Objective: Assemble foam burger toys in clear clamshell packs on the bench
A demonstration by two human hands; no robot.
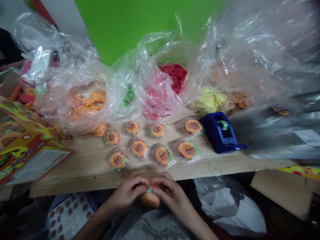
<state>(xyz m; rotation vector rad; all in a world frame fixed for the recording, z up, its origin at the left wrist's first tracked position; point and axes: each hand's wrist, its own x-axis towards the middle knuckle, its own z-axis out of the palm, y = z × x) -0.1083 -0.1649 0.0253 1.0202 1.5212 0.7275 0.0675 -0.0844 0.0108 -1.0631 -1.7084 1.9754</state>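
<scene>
Left hand (125,194) and right hand (173,199) | fingers (160,181) curled closed on a burger-shaped gummy (150,200), held above the lap | wrapped burger gummies (139,148) in rows on the bench (75,173), beside a blue tape dispenser (221,133)

Both hands sit low and centred in view, close together, backs up. Left hand (126,195): left fingers (137,182) curl inward toward the right hand. Right hand (175,203): right fingers (162,180) curl back the other way, mirroring the left. Both are cupped and closed, fingertips almost meeting. Left forearm (93,221) comes in bare from bottom left, right forearm (202,226) bare from bottom right, both angled toward centre.
</scene>
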